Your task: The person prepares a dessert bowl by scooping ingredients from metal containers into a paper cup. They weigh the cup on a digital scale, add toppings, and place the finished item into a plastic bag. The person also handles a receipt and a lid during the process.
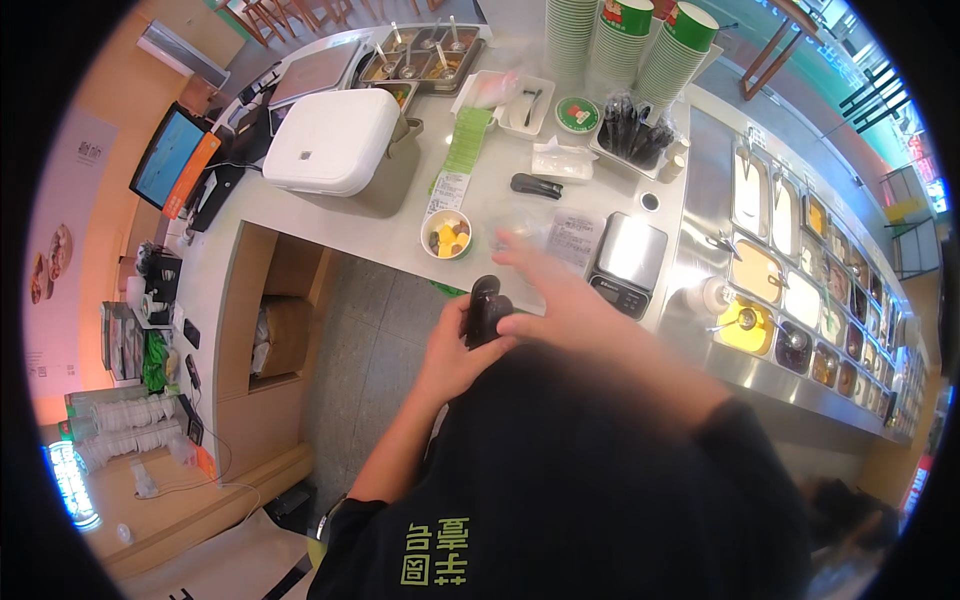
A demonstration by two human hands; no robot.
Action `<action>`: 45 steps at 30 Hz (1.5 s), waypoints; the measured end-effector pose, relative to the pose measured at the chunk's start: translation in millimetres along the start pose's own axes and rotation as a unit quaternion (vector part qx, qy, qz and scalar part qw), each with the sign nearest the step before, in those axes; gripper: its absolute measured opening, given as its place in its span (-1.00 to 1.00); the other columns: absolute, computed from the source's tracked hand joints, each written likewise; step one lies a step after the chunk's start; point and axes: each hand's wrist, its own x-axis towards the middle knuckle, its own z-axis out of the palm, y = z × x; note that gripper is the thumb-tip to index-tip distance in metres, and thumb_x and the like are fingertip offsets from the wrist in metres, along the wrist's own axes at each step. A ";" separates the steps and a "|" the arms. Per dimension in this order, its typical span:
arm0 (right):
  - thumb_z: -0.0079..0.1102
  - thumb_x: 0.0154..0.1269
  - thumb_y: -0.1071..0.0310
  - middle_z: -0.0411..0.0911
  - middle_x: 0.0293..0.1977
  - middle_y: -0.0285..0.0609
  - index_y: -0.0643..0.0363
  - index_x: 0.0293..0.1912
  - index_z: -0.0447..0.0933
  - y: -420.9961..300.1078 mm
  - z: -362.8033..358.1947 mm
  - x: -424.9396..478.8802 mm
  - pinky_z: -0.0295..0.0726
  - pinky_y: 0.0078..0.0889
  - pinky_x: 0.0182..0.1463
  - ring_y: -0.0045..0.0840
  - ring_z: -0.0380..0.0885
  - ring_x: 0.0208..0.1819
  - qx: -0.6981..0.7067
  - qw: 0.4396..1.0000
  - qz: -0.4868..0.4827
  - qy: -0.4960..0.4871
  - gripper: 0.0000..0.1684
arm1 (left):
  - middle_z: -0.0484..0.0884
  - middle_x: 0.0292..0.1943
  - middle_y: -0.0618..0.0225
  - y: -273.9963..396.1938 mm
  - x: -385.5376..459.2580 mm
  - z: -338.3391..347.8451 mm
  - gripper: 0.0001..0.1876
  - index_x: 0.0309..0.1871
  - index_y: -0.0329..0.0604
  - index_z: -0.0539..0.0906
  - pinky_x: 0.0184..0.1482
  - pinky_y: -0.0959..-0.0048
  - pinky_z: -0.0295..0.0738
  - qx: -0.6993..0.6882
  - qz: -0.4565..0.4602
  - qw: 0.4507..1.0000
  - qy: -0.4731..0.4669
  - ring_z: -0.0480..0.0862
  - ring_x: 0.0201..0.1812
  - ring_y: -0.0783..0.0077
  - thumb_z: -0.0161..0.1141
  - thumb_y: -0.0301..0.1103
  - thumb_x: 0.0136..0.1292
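Observation:
My left hand [457,352] grips dark plastic pieces that look like black spoons [489,309], held upright just off the counter's front edge. My right hand [562,300] reaches over the counter with fingers spread and slightly blurred. Its thumb tip is close to the dark pieces; whether it touches them I cannot tell. Beyond my hands stands a small paper cup [446,234] with yellow cubes and brownish balls in it. Beside the right fingertips lies a crumpled piece of clear plastic [516,223]. A printed slip [574,236] lies to its right.
A digital scale [631,251] stands right of the slip. Behind are a black stapler [536,186], a tissue pack [564,160], a tray of wrapped black cutlery [634,135] and tall cup stacks [622,52]. A white-lidded bin [334,142] stands left; topping pans [754,262] line the right.

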 end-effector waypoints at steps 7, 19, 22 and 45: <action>0.29 0.17 -0.17 0.53 -0.05 0.03 0.37 -0.02 0.50 38.6 23.1 96.6 0.31 -0.14 0.25 -0.16 0.49 0.07 -0.391 0.914 0.067 0.083 -0.27 | 0.64 -0.04 0.03 -17.7 54.4 -61.9 -0.32 0.18 -0.28 0.41 0.07 0.24 0.53 0.261 -0.012 0.964 -0.046 0.67 0.01 0.09 0.47 -0.18 0.04; 0.19 0.24 0.32 0.57 -0.38 -0.15 0.15 -0.34 0.57 42.0 -10.8 114.0 0.38 -0.16 0.10 -0.22 0.56 -0.18 -0.377 0.919 0.113 0.003 -0.89 | 0.59 -0.04 0.07 -37.8 147.7 -97.0 -0.37 0.15 -0.24 0.44 -0.05 0.18 0.56 0.284 0.156 0.929 -0.177 0.65 -0.07 0.02 0.43 -0.17 0.05; 0.16 0.24 0.37 0.57 -0.40 -0.16 0.14 -0.34 0.59 38.2 -4.4 113.5 0.38 -0.14 0.13 -0.24 0.57 -0.18 -0.385 0.914 0.127 0.025 -0.91 | 0.59 -0.05 0.11 -35.4 170.1 -91.5 -0.36 0.15 -0.21 0.44 -0.07 0.20 0.57 0.288 0.202 0.918 -0.182 0.66 -0.08 0.06 0.44 -0.14 0.05; 0.11 0.06 0.51 0.49 -0.52 -0.30 0.03 -0.49 0.59 34.6 3.3 95.3 0.30 -0.13 0.33 -0.44 0.56 -0.29 -0.447 0.880 0.158 -0.001 -0.85 | 0.55 0.00 0.07 -87.1 234.3 -13.8 -0.39 0.09 -0.25 0.49 -0.07 0.16 0.59 0.397 0.279 0.773 -0.408 0.64 -0.05 0.07 0.31 0.06 0.17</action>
